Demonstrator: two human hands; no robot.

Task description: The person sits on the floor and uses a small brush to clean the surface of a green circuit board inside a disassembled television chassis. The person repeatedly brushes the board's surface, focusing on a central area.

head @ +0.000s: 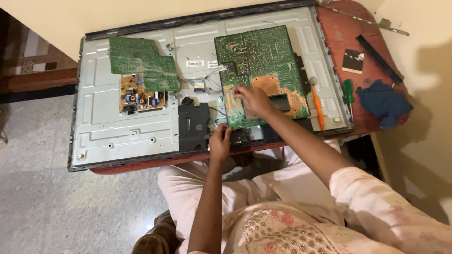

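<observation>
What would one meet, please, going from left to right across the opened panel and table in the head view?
Small green circuit board → black plastic block → large green circuit board → orange-handled screwdriver → green-handled screwdriver → blue cloth.

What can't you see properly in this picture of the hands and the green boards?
- Head view: the right hand covers part of the big green board.
- Left hand: its fingers curl over the panel's edge, so any grip is hidden.
- Tiny parts on the small board: too small.
- Blue cloth hides the table beneath.
</observation>
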